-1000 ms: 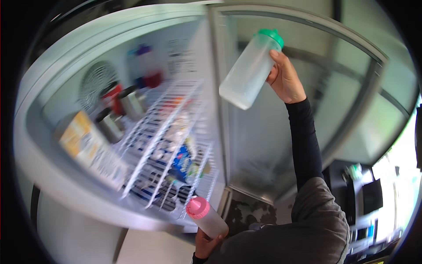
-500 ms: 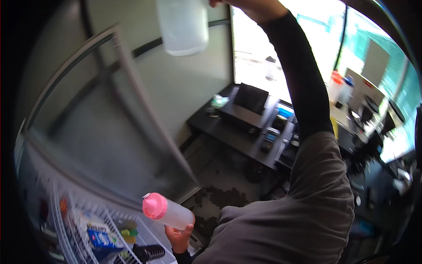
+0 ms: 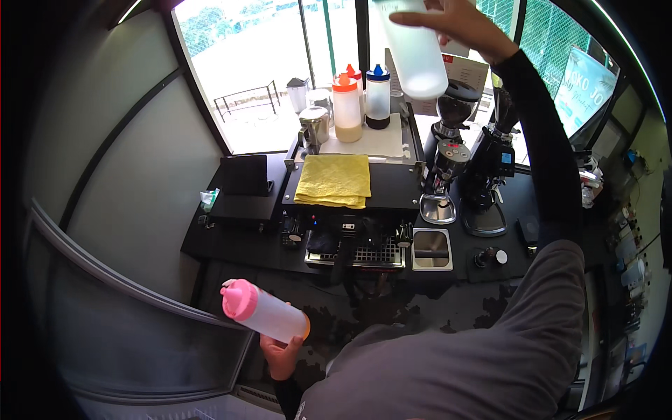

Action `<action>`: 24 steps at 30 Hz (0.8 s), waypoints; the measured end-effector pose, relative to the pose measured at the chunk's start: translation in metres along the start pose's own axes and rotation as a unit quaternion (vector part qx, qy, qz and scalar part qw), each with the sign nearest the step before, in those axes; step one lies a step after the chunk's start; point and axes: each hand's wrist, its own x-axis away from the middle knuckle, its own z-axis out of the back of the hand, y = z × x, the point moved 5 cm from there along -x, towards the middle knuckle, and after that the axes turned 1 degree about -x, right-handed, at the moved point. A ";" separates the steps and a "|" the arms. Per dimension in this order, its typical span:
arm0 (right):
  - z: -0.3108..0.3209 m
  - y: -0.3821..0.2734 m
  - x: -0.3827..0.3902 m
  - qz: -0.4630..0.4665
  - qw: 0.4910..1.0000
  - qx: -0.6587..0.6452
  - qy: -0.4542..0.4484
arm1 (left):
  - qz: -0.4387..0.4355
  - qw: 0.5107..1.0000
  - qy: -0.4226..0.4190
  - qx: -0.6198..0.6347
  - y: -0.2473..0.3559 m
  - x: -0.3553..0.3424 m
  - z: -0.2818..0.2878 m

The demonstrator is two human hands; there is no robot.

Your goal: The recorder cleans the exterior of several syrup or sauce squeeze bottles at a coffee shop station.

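My left hand [image 3: 281,357] grips a translucent squeeze bottle [image 3: 274,313] with a pink cap, low at the left. This bottle tilts so its cap points up and left, and some orange liquid shows at its bottom. Raised at the top, my right hand [image 3: 455,26] has its fingers closed round a larger translucent bottle [image 3: 414,59], whose upper end is cut off by the picture's edge. The larger bottle hangs above and nearer than the coffee machine and looks pale or frosted inside. The two bottles are well apart.
Ahead stands an espresso machine with a yellow cloth [image 3: 333,180] on top. Squeeze bottles with a red cap [image 3: 346,112] and a blue cap [image 3: 378,98] stand behind the cloth, beside a metal pitcher [image 3: 315,124]. Coffee grinders [image 3: 448,157] are to the right; a sliding door [image 3: 133,280] is at left.
My view has turned right, from the wire-shelved fridge toward the coffee counter. Both hands still hold their bottles; the right one now appears further right in view.
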 end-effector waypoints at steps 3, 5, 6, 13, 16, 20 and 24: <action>-0.050 0.079 0.042 -0.166 0.985 -0.025 -0.031 | 0.001 0.997 -0.057 -0.044 0.011 -0.025 -0.024; -0.083 0.116 0.061 -0.229 0.973 -0.037 -0.013 | -0.022 0.996 -0.082 -0.041 0.014 -0.037 -0.039; -0.101 0.129 0.065 -0.233 0.966 -0.106 -0.033 | -0.025 0.995 -0.089 -0.024 0.014 -0.043 -0.046; -0.184 0.167 0.080 -0.288 0.954 -0.083 -0.026 | -0.014 0.990 -0.129 0.048 0.002 -0.066 -0.077; -0.198 0.169 0.081 -0.301 0.949 -0.087 -0.041 | -0.001 0.990 -0.140 0.036 -0.002 -0.072 -0.078; -0.209 0.173 0.087 -0.308 0.945 -0.102 -0.052 | 0.014 0.987 -0.150 0.050 -0.006 -0.077 -0.075; -0.213 0.173 0.092 -0.291 0.955 -0.057 0.014 | 0.025 0.985 -0.160 0.063 -0.007 -0.084 -0.072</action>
